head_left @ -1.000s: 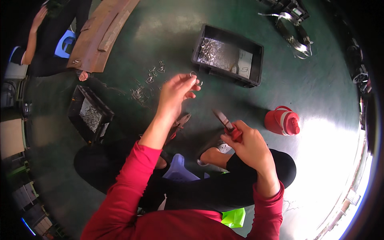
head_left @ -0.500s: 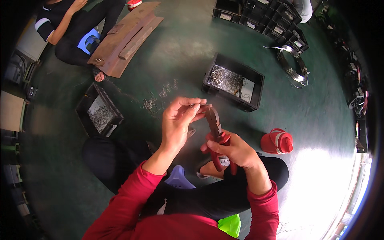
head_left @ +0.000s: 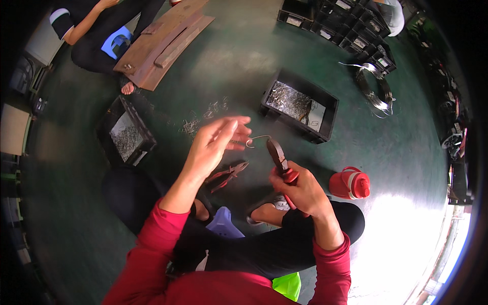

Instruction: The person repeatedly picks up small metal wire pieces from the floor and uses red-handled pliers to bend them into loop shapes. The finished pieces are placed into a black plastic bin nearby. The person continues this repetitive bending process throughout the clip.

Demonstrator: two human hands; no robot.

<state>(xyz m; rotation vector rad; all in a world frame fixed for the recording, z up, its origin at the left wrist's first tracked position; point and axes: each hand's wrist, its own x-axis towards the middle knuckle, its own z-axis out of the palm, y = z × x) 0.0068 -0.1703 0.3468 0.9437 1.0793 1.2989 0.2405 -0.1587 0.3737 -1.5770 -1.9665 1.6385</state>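
My right hand (head_left: 303, 189) is wrapped round the red handles of a pair of pliers (head_left: 278, 156). Their dark jaws point up and away from me. At the jaw tips a thin bent wire (head_left: 260, 136) sticks out to the left, its free end curled into a hook. My left hand (head_left: 212, 140) is just left of that hook, slightly blurred, fingers apart and apparently off the wire. Below it, a second pair of red-handled pliers (head_left: 227, 176) lies on the floor by my foot.
Small metal pieces (head_left: 190, 126) lie scattered ahead. Black crates with metal pieces stand left (head_left: 149, 144) and right (head_left: 329, 119). A red jug (head_left: 351, 184) is by my right knee. Farther off are a wire coil (head_left: 375, 91), stacked crates (head_left: 351, 30), cardboard (head_left: 147, 56) and a seated person (head_left: 94, 38).
My left hand has drawn back leftward from the wire and its fingers have opened. The pliers have shifted slightly right and down, and the hooked wire now shows at their tips.
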